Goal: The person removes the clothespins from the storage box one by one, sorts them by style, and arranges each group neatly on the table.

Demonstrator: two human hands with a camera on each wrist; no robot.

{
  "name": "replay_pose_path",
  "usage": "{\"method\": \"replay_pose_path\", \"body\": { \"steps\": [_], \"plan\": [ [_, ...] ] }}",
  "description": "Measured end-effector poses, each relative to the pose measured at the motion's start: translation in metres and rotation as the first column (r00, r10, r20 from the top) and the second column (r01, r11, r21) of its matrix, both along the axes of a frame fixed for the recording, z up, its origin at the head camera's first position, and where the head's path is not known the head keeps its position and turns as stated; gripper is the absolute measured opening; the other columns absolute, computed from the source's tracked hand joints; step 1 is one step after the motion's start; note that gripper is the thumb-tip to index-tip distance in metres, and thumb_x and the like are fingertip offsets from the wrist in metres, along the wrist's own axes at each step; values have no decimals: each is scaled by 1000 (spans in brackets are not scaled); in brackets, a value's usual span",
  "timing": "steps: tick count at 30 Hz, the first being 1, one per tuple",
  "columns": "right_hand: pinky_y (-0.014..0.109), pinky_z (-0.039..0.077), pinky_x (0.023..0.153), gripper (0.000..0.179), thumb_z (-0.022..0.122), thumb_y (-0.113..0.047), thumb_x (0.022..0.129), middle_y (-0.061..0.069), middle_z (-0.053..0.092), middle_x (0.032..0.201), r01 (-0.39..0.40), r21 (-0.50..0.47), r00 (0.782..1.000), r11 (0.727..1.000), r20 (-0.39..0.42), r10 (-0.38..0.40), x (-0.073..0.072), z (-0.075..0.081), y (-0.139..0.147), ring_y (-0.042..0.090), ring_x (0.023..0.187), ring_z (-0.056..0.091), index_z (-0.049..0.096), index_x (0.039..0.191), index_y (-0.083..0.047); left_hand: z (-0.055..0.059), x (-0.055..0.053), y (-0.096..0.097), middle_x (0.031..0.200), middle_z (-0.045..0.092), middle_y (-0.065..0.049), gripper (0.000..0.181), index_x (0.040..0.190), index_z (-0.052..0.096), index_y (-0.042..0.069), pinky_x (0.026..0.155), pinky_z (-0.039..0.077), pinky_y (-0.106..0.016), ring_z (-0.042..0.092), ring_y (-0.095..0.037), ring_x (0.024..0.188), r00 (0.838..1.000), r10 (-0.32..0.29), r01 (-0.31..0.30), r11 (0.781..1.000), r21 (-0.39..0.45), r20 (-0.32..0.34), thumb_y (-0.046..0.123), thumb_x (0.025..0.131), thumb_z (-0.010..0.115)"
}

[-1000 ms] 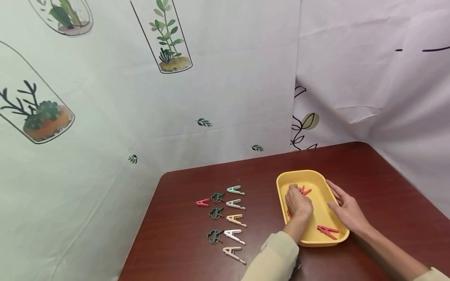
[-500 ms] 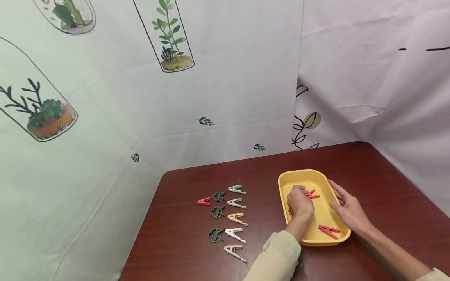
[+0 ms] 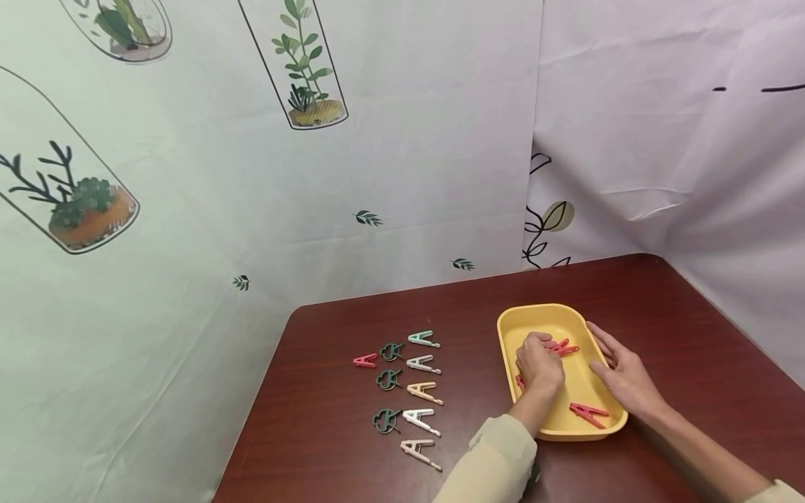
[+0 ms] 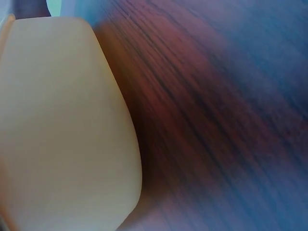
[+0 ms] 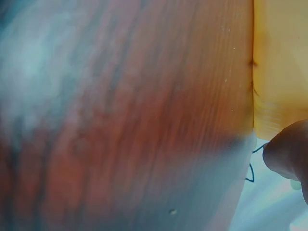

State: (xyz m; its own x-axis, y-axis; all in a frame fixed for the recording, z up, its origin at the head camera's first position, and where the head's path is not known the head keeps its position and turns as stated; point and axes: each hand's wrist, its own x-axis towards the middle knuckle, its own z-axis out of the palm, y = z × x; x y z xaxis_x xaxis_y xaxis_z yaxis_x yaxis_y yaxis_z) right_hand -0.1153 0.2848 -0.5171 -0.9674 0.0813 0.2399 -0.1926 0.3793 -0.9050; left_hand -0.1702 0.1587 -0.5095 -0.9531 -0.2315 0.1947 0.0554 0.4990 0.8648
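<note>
Inside the yellow plastic tray (image 3: 591, 381), my left hand (image 3: 539, 362) reaches down with curled fingers and pinches a red clothespin (image 3: 567, 347). Its fingertips are partly hidden behind the hand. My right hand (image 3: 625, 381) grips the tray's right side, thumb over the rim and fingers along the outer wall. Another red clothespin (image 3: 588, 413) lies in the tray's near right corner. Part of a third red one (image 3: 520, 382) shows at the left wall, beside my left wrist. In the right wrist view a fingertip (image 5: 288, 150) is near the tray wall (image 5: 281, 62).
Left of the tray on the brown table (image 3: 465, 461), pale clothespins (image 3: 421, 392) stand in a column. Beside them lie green ring-shaped clips (image 3: 388, 379) and one small red clothespin (image 3: 365, 360). A patterned cloth (image 3: 402, 175) hangs behind the table.
The red clothespin at my left fingertips has shifted to the right and turned. My left hand has moved slightly right within the tray; the right hand keeps its hold. The head view shifted slightly.
</note>
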Motion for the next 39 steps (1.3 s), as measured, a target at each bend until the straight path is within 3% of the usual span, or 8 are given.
{"method": "replay_pose_path", "body": {
  "steps": [4, 11, 16, 24, 31, 39],
  "plan": [
    [14, 57, 74, 67, 56, 11, 101, 43, 41, 152, -5, -5, 1000, 1000, -8, 5, 0, 0, 0, -16, 106, 54, 31, 162, 7, 0, 1, -2, 71, 73, 13, 26, 84, 76, 15, 75, 57, -32, 69, -5, 74, 999, -32, 33, 999, 15, -42, -6, 76, 89],
    [17, 58, 73, 67, 56, 11, 100, 44, 41, 152, -9, -13, 1000, 1000, -20, 9, 0, 1, 0, -14, 106, 56, 31, 162, 7, 9, 5, -5, 77, 75, 13, 21, 90, 79, 13, 77, 58, -27, 68, 3, 72, 994, -101, 103, 991, 80, -37, -3, 80, 89],
    [16, 58, 72, 66, 56, 11, 100, 44, 41, 151, -4, 2, 1000, 1000, -21, 4, 0, 1, 0, -14, 106, 56, 32, 162, 7, 16, 8, -8, 78, 76, 12, 20, 91, 80, 13, 78, 56, -25, 66, 4, 69, 992, -121, 124, 983, 132, -35, -2, 81, 89],
    [11, 55, 74, 66, 57, 10, 100, 44, 42, 150, 3, 21, 1000, 1000, -18, -3, 0, 1, 0, -17, 106, 53, 33, 161, 7, 24, 4, -14, 80, 76, 15, 18, 94, 82, 14, 82, 54, -24, 65, 8, 69, 987, -147, 156, 977, 144, -69, 3, 82, 90],
    [11, 55, 74, 66, 56, 11, 100, 44, 41, 151, -2, 7, 1000, 1000, -7, 2, 1, 1, 0, -16, 106, 55, 32, 161, 8, 36, -1, -24, 82, 78, 11, 16, 96, 82, 9, 68, 55, -14, 67, 7, 69, 969, -221, 240, 947, 212, -111, 0, 84, 88],
    [8, 53, 76, 66, 57, 8, 102, 43, 40, 152, 9, 26, 1000, 1000, 20, -9, 1, 2, -1, -20, 107, 50, 32, 162, 6, 51, -8, -47, 88, 79, 12, 14, 102, 82, 11, 76, 56, -14, 69, 7, 77, 950, -277, 301, 933, 197, -141, 5, 89, 86]
  ]
}}
